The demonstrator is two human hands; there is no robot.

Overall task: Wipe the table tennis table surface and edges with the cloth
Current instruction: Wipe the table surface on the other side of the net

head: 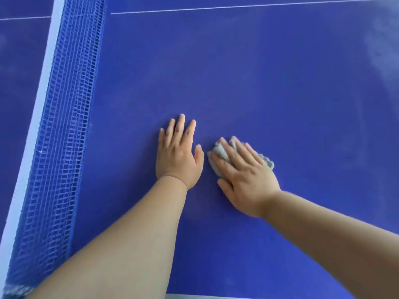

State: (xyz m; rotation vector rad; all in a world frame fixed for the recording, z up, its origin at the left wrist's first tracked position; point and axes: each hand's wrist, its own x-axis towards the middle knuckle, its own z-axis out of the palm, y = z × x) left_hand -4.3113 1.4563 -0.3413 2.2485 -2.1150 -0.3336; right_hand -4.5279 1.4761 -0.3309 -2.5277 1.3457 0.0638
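Note:
The blue table tennis table (269, 83) fills the view. My right hand (244, 175) lies flat, fingers straight, pressing a crumpled grey cloth (219, 151) onto the surface; most of the cloth is hidden under the palm, with a bit showing at the far side of the hand. My left hand (178, 153) rests flat on the bare table just left of the cloth, fingers spread and straight, holding nothing.
The blue net (62, 137) with its white top band (34, 126) runs along the left. A thin white centre line (237, 7) crosses the far part. The table's near edge (194, 295) shows at the bottom. Pale dusty smears (382, 52) lie at the upper right.

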